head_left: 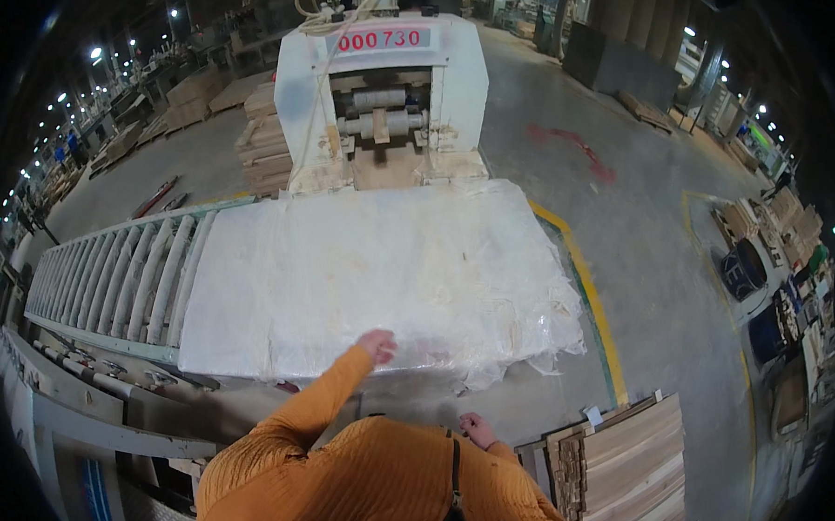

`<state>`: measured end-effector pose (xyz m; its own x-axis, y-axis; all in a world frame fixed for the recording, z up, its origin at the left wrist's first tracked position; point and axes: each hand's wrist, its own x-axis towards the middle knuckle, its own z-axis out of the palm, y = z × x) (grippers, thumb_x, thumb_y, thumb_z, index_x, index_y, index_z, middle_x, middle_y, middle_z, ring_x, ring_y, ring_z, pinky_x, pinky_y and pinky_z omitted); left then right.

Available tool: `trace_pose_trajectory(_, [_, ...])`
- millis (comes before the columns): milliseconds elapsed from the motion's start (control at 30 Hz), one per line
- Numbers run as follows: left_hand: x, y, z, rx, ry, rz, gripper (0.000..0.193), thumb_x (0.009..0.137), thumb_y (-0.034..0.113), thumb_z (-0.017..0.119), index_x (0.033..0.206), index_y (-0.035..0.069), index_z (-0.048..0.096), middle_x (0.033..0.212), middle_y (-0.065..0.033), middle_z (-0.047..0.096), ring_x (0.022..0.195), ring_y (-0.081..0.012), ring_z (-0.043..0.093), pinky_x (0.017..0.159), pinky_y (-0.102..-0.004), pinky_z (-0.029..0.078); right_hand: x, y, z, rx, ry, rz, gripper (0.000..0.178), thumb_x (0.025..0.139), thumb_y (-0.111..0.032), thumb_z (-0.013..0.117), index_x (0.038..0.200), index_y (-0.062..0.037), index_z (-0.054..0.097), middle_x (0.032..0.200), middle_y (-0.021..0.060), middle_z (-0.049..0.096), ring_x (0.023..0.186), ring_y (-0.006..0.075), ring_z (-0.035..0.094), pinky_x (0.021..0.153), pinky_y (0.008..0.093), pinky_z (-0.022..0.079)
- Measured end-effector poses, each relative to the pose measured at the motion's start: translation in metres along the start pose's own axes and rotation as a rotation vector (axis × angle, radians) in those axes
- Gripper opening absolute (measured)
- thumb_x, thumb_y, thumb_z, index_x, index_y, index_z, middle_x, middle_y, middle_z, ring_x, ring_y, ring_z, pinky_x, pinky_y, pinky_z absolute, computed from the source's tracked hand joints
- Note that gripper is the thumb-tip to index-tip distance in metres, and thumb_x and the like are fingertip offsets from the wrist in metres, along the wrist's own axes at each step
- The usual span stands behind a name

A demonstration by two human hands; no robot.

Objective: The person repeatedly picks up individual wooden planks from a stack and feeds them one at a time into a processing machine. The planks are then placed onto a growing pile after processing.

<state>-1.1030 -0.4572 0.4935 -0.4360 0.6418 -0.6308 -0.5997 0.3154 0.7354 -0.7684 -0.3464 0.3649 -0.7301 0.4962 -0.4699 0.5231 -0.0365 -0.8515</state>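
Observation:
My left hand (377, 345) is over the near edge of a wide table covered in cloudy plastic sheeting (362, 258). Its fingers are loosely spread, a little blurred, and hold nothing that I can see. Whether the hand touches the sheeting, I cannot tell. My right hand (477, 430) hangs low by my side, past the table's front edge, its fingers curled in with no object showing. Behind the table stands a pale machine (381, 101) with metal rollers (384, 122) in its opening. A small piece of wood (380, 126) lies against the rollers.
A roller conveyor (118, 280) adjoins the table on the left. Stacked wooden boards (627, 475) stand close on my right. More boards (266, 142) are piled left of the machine. A yellow floor line (588, 291) runs along the table's right side. Grey metal rails (116, 434) are at lower left.

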Motion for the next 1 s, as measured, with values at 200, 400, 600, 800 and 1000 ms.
trace_pose_trajectory(200, [0.035, 0.091, -0.042, -0.239, 0.185, 0.121, 0.029, 0.084, 0.033, 0.049, 0.106, 0.013, 0.049, 0.089, -0.0063, 0.056, 0.062, -0.0177, 0.051, 0.056, -0.0328, 0.046, -0.017, 0.020, -0.028, -0.011, 0.254, 0.393, 0.029, 0.079, -0.022, 0.056, 0.097, 0.0001, 0.060, 0.077, 0.0088, 0.062, 0.066, 0.0194, 0.060, 0.062, 0.0308, 0.049])
trace_pose_trajectory(400, [0.082, 0.182, -0.036, -0.219, 0.203, 0.173, 0.033, 0.086, 0.040, 0.047, 0.106, 0.015, 0.050, 0.095, -0.0031, 0.057, 0.077, -0.0201, 0.053, 0.065, -0.0382, 0.047, -0.094, 0.024, -0.048, -0.077, 0.462, 0.691, 0.027, 0.079, -0.019, 0.057, 0.095, 0.0022, 0.059, 0.077, 0.0138, 0.063, 0.060, 0.0210, 0.060, 0.053, 0.0321, 0.048])
trace_pose_trajectory(600, [0.126, 0.218, -0.001, -0.264, 0.167, 0.210, 0.030, 0.086, 0.039, 0.050, 0.103, 0.015, 0.050, 0.096, -0.0028, 0.057, 0.080, -0.0220, 0.052, 0.066, -0.0398, 0.046, -0.145, 0.040, -0.008, 0.144, 0.697, 0.793, 0.027, 0.079, -0.018, 0.056, 0.096, 0.0027, 0.060, 0.080, 0.0140, 0.064, 0.062, 0.0206, 0.061, 0.056, 0.0331, 0.049])
trace_pose_trajectory(800, [0.159, 0.223, 0.014, -0.369, 0.148, 0.223, 0.041, 0.085, 0.041, 0.050, 0.114, 0.014, 0.043, 0.109, -0.0060, 0.052, 0.090, -0.0261, 0.048, 0.075, -0.0431, 0.043, -0.149, 0.064, 0.024, 0.101, 0.642, 0.730, 0.027, 0.079, -0.018, 0.055, 0.096, 0.0028, 0.060, 0.082, 0.0146, 0.064, 0.066, 0.0202, 0.062, 0.060, 0.0331, 0.049])
trace_pose_trajectory(1000, [0.181, 0.259, 0.010, -0.356, 0.285, 0.286, 0.051, 0.082, 0.046, 0.053, 0.119, 0.014, 0.040, 0.109, -0.0072, 0.049, 0.087, -0.0282, 0.048, 0.070, -0.0463, 0.044, -0.134, 0.040, 0.019, 0.070, 0.671, 0.721, 0.027, 0.079, -0.017, 0.055, 0.096, 0.0029, 0.061, 0.085, 0.0151, 0.065, 0.069, 0.0199, 0.063, 0.063, 0.0330, 0.050])
